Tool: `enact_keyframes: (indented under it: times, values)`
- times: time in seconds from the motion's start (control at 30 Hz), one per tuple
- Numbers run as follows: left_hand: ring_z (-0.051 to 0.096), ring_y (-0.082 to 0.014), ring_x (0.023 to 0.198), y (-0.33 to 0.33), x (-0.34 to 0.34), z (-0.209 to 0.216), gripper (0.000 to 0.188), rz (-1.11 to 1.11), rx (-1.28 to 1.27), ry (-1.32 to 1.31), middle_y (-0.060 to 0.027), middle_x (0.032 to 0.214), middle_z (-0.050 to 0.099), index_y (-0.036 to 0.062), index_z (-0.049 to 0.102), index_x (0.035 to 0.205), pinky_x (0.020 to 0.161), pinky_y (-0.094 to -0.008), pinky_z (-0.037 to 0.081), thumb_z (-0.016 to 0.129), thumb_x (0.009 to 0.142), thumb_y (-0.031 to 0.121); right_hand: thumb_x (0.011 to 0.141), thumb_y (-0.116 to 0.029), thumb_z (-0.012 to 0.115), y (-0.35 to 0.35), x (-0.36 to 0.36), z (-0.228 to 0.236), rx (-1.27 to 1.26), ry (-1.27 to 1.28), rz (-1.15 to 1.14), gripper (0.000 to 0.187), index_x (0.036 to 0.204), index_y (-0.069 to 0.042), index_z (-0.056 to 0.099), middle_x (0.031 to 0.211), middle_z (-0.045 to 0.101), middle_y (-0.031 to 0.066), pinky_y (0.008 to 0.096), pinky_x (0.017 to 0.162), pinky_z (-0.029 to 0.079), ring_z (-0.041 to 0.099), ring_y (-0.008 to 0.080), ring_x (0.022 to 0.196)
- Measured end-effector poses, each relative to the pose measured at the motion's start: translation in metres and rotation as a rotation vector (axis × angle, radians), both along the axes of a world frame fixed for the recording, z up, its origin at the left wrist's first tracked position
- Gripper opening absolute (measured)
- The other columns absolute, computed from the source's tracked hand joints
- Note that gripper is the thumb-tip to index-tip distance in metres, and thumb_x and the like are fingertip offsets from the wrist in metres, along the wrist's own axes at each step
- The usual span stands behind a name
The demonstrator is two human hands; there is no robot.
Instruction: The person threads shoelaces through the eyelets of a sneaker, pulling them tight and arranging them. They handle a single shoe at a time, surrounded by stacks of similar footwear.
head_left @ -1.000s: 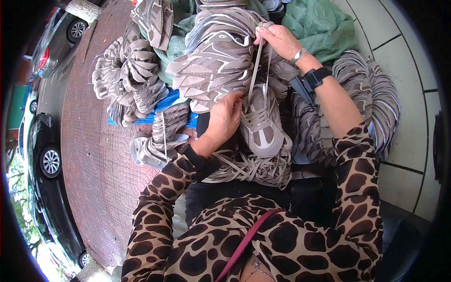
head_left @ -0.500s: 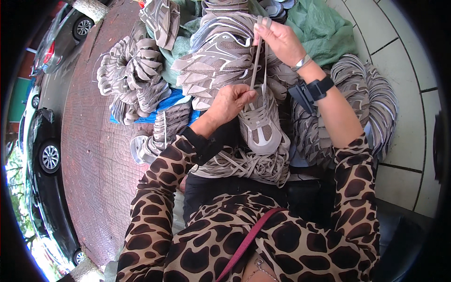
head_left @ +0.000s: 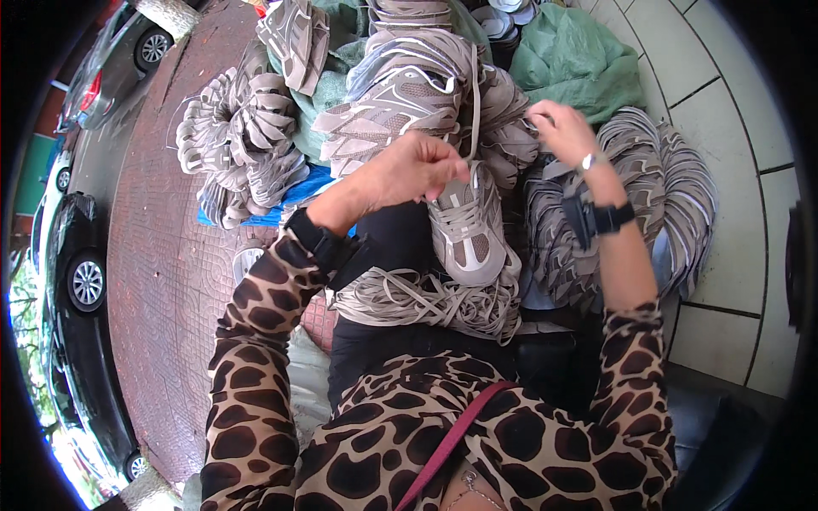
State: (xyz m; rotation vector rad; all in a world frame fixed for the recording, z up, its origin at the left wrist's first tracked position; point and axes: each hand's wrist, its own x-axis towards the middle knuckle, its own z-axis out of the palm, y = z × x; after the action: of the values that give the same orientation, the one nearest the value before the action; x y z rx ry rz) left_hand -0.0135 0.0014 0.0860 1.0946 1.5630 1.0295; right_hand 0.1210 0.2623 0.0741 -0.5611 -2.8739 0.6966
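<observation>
A grey-beige shoe upper (head_left: 469, 223), with its lace threaded across the front, lies toe toward me above my lap. Over the top of it is my left hand (head_left: 430, 166), its thumb and fingers pinched at the upper's top edge; what sits between the fingertips is hidden. A flat beige shoelace (head_left: 475, 102) runs up from there across a stack of uppers (head_left: 392, 106). My right hand (head_left: 562, 132) is raised off to the right, apart from the lace, fingers loosely bent with nothing visible in them. Across my thighs lies a tangled bundle of beige laces (head_left: 426, 302).
Coiled stacks of uppers stand at right (head_left: 635, 187) and left (head_left: 234, 128). A green sack (head_left: 579, 64) lies at the far right, a blue sheet (head_left: 298, 192) under the left pile. Red paving (head_left: 183, 341) and parked cars (head_left: 89, 281) are on the left.
My right hand has let go of the lace it was pulling up and moved right and down. The lace now lies over the stack. My left hand stays near the upper's top edge.
</observation>
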Motion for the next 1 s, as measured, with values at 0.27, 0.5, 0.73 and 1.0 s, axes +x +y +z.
enact_keyframes:
  times: [0.27,0.5,0.73,1.0]
  values:
    - [0.042,-0.0045,0.051,-0.033,0.011,0.021,0.025,-0.128,-0.014,-0.007,0.004,0.06,0.052,0.0006,0.068,0.097,0.049,-0.0211,0.035,0.057,0.095,0.022,0.099,-0.026,0.049,-0.103,-0.006,-0.004,-1.075,-0.133,0.638,0.033,0.09,0.002,0.066,0.082,0.064,0.0033,0.0245,0.074,0.046,0.056,0.008,0.077]
    - [0.042,-0.0008,0.049,-0.091,-0.001,-0.002,0.022,0.02,-0.17,-0.004,0.0067,0.059,0.05,0.0025,0.069,0.1,0.045,-0.018,0.032,0.056,0.097,0.02,0.094,-0.027,0.057,-0.068,0.026,-0.011,-0.891,-0.247,0.543,0.03,0.088,-0.001,0.07,0.078,0.064,0.0001,0.0233,0.07,0.045,0.054,0.0065,0.072]
    - [0.051,-0.0044,0.06,-0.116,0.013,-0.035,0.016,0.041,0.026,0.042,0.005,0.067,0.057,-0.0004,0.067,0.094,0.054,-0.0225,0.041,0.059,0.094,0.014,0.095,-0.024,0.055,-0.106,0.023,-0.015,-0.526,-0.021,0.643,0.033,0.118,-0.001,0.061,0.119,0.061,0.0096,0.0296,0.093,0.044,0.057,0.0154,0.107]
    - [0.056,-0.0138,0.057,-0.117,0.008,-0.015,0.012,-0.033,0.11,0.423,-0.0044,0.065,0.06,0.0035,0.066,0.089,0.053,-0.0291,0.043,0.063,0.09,0.016,0.096,-0.028,0.056,-0.157,-0.009,-0.034,-1.179,-0.356,0.59,0.031,0.09,-0.001,0.069,0.079,0.063,-0.0002,0.0228,0.069,0.042,0.051,0.0061,0.072]
